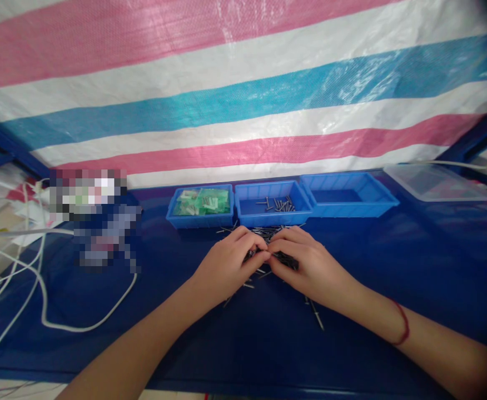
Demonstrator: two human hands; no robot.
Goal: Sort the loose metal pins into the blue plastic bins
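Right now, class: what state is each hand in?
Left hand: fingers closed, pinching metal pins.
Right hand: fingers closed on the same pins.

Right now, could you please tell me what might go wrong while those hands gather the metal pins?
1. The pins are thin metal, and both the left hand and right hand pinch them in a tight grip, so a prick seems possible.
2. A stray pin lies apart, toward the near edge of the table, and could roll off.

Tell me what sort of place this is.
Probably a makeshift parts-sorting workbench: blue bins along a blue table, loose metal pins heaped under the left hand and right hand, a striped tarp as back wall.
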